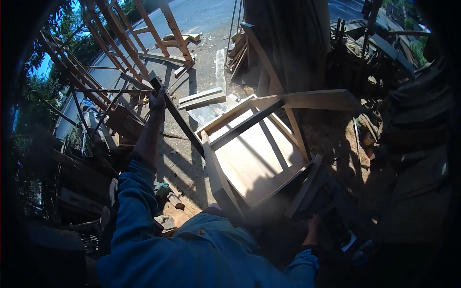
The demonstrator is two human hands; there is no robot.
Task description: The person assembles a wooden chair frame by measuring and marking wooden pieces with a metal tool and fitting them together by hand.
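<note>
A wooden piece of furniture, like a small table with legs, an apron and a pale flat panel, stands tilted before me. Sunlight and shadows fall across the panel. My left hand, arm stretched out to the far left, is closed around the upper end of a long dark leg. At the lower right, my right hand is low in deep shade, near the end of a shorter leg. Its fingers are too dark to make out. A crossbar spans the frame above the panel.
Tall wooden frames stand at the far left. Short boards lie on the ground beyond the furniture. A thick tree trunk rises behind it. Stacked scrap wood crowds the right side, and a road runs at the back.
</note>
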